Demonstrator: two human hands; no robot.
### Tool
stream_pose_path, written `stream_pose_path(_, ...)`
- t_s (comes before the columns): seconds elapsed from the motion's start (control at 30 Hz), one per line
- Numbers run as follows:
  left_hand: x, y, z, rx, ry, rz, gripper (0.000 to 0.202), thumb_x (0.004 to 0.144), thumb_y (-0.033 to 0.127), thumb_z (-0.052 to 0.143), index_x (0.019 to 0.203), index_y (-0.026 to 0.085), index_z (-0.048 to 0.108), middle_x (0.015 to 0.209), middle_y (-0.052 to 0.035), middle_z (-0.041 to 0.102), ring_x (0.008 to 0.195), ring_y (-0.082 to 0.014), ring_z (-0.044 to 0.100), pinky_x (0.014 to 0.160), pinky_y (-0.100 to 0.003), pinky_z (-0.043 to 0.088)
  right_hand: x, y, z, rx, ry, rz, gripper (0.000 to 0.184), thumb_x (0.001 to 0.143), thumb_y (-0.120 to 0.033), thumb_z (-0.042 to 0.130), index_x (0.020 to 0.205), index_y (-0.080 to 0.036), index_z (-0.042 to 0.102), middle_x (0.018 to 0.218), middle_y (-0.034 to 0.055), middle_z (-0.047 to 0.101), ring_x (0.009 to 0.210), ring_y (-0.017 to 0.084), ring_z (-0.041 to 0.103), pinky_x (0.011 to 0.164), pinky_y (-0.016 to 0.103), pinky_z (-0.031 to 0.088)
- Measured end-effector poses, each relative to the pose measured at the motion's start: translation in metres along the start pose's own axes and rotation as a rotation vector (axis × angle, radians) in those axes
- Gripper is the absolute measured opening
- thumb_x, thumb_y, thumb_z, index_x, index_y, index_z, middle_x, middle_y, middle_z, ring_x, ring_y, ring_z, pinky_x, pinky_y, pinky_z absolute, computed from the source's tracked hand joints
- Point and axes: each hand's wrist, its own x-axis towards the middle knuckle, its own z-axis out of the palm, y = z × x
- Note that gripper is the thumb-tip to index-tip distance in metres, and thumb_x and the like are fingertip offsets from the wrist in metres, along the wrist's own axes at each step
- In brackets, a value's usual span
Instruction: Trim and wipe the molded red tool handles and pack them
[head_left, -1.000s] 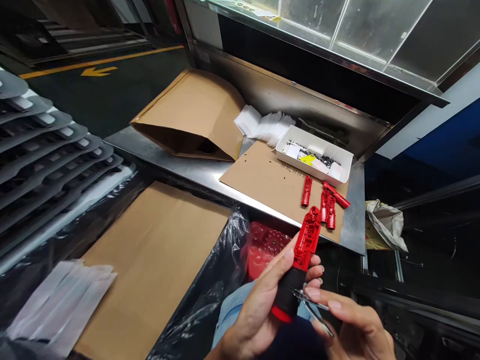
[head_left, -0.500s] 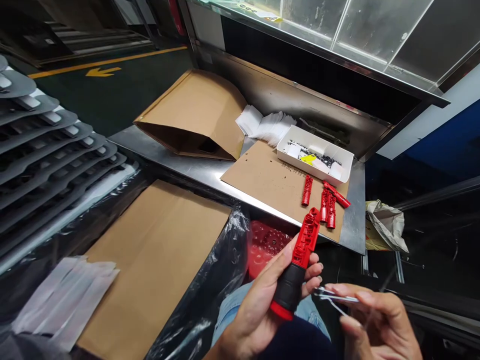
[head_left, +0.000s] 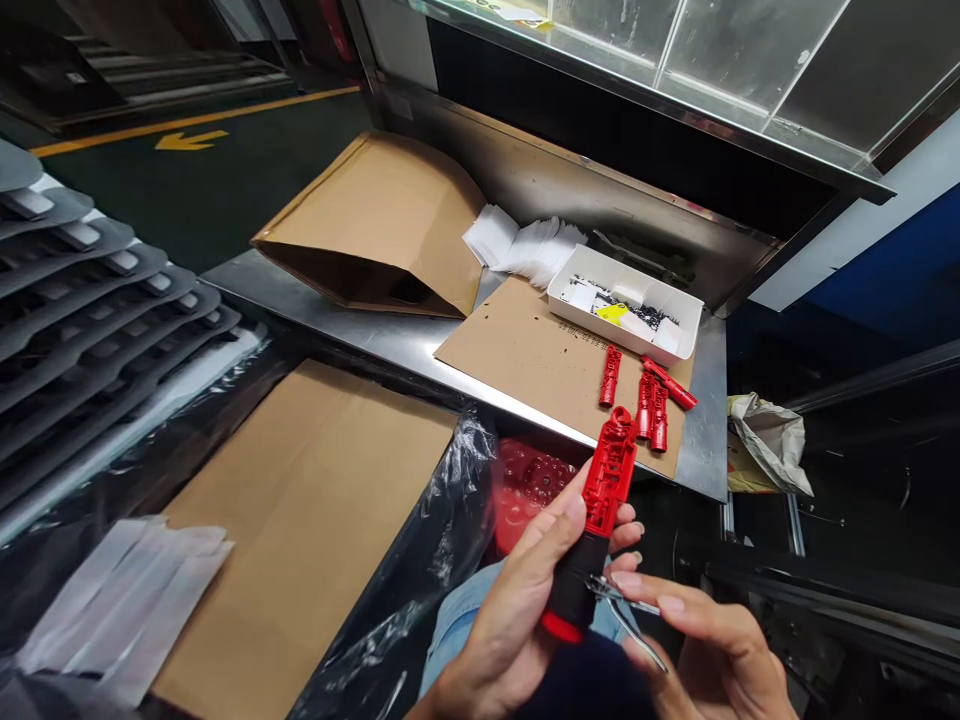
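My left hand (head_left: 517, 590) is closed around a red and black plastic handle part (head_left: 577, 575). Its red upper end has an open ribbed inside, and the black grip ends in a red base. In my right hand (head_left: 712, 640) are small metal nippers (head_left: 626, 605), held by their two thin handles. The tips of the nippers meet the black grip or sit just in front of it; I cannot tell which. Beyond my hands, several similar red plastic pieces (head_left: 610, 377) lie on a cardboard sheet (head_left: 502, 345).
A white tray (head_left: 622, 335) of small dark parts stands on the metal bench (head_left: 315, 310), near white paper slips (head_left: 525, 245) and a large open paper bag (head_left: 390, 220). At left are a brown cardboard piece (head_left: 315, 500), whitish strips (head_left: 127, 600) and stacked grey panels (head_left: 97, 310).
My right hand has moved left, bringing the nippers from beside the handle part to its black grip. The nippers' handles now show more plainly. My left hand keeps its hold.
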Motion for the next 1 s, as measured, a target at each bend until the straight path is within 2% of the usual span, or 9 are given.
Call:
stream_pose_path(0.1,0.000,0.001,0.001,0.018,-0.006,0.002,0.046,0.094,0.016,0.053,0.139,0.010,0.047,0.094,-0.0162,0.077,0.081,-0.0202,0.074,0.072,-0.028,0.061,-0.002,-0.003,0.004,-0.011,0.022,0.009,0.015,0.084,-0.024,0.073,0.098,-0.021,0.067,0.085,0.0057,0.079,0.076,0.021,0.076,0.071,0.032,0.065)
stream_pose_path(0.3,0.003,0.002,0.001,0.003,-0.008,0.020,0.042,0.093,0.015,0.055,0.135,0.009,0.052,0.095,-0.0154,0.077,0.082,-0.0205,0.074,0.071,-0.028,0.061,0.000,0.002,0.001,-0.051,-0.029,-0.057,0.013,0.085,-0.021,0.071,0.097,-0.021,0.066,0.085,0.0059,0.079,0.074,0.021,0.076,0.067,0.031,0.066)
stream_pose_path(0.47,0.004,0.003,0.003,0.018,0.009,0.021,0.045,0.094,0.016,0.054,0.138,0.008,0.048,0.095,-0.0155,0.077,0.083,-0.0198,0.074,0.070,-0.027,0.061,0.005,0.007,-0.005,-0.105,-0.142,-0.119,0.024,0.082,-0.012,0.070,0.105,-0.019,0.065,0.087,0.0068,0.079,0.077,0.024,0.077,0.068,0.032,0.066)
stream_pose_path(0.57,0.005,0.004,0.004,0.029,0.029,0.018,0.048,0.094,0.014,0.053,0.141,0.009,0.044,0.093,-0.0145,0.077,0.079,-0.0188,0.074,0.069,-0.026,0.061,0.008,0.006,-0.004,-0.092,-0.140,-0.164,0.027,0.080,-0.006,0.069,0.104,-0.019,0.065,0.088,0.0071,0.079,0.075,0.023,0.077,0.067,0.031,0.066)
stream_pose_path(0.63,0.005,0.004,0.002,0.019,0.021,0.006,0.047,0.095,0.014,0.051,0.141,0.009,0.043,0.093,-0.0142,0.077,0.079,-0.0192,0.074,0.069,-0.026,0.061,0.010,0.007,-0.003,-0.053,-0.095,-0.128,0.024,0.081,-0.007,0.069,0.101,-0.020,0.065,0.088,0.0063,0.079,0.075,0.023,0.077,0.068,0.030,0.065)
stream_pose_path(0.73,0.006,0.003,-0.002,-0.027,-0.055,-0.022,0.044,0.096,0.018,0.051,0.138,0.007,0.046,0.093,-0.0147,0.077,0.082,-0.0210,0.075,0.069,-0.027,0.061,0.014,0.008,-0.006,0.130,-0.044,0.095,0.013,0.087,-0.019,0.068,0.098,-0.022,0.063,0.084,0.0038,0.079,0.072,0.021,0.076,0.065,0.028,0.065)
stream_pose_path(0.8,0.007,0.003,-0.004,-0.049,-0.080,-0.033,0.046,0.096,0.019,0.051,0.139,0.007,0.044,0.094,-0.0149,0.077,0.083,-0.0211,0.075,0.070,-0.027,0.061,0.015,0.008,-0.007,0.243,-0.039,0.166,0.014,0.088,-0.023,0.068,0.100,-0.022,0.062,0.085,0.0040,0.079,0.072,0.020,0.076,0.064,0.026,0.065)
stream_pose_path(0.93,0.007,0.006,-0.002,-0.029,-0.063,-0.029,0.051,0.097,0.020,0.049,0.145,0.009,0.036,0.098,-0.0160,0.077,0.084,-0.0203,0.075,0.075,-0.028,0.060,0.010,0.004,-0.003,0.161,0.018,0.141,0.021,0.085,-0.021,0.072,0.104,-0.021,0.064,0.090,0.0052,0.078,0.083,0.021,0.076,0.073,0.028,0.064)
stream_pose_path(1.0,0.007,0.007,-0.001,-0.016,-0.063,-0.028,0.052,0.097,0.020,0.048,0.145,0.007,0.034,0.097,-0.0163,0.077,0.084,-0.0204,0.075,0.076,-0.028,0.060,0.007,0.004,-0.002,0.085,-0.012,0.071,0.024,0.083,-0.020,0.073,0.105,-0.021,0.064,0.090,0.0050,0.079,0.083,0.021,0.076,0.074,0.030,0.064)
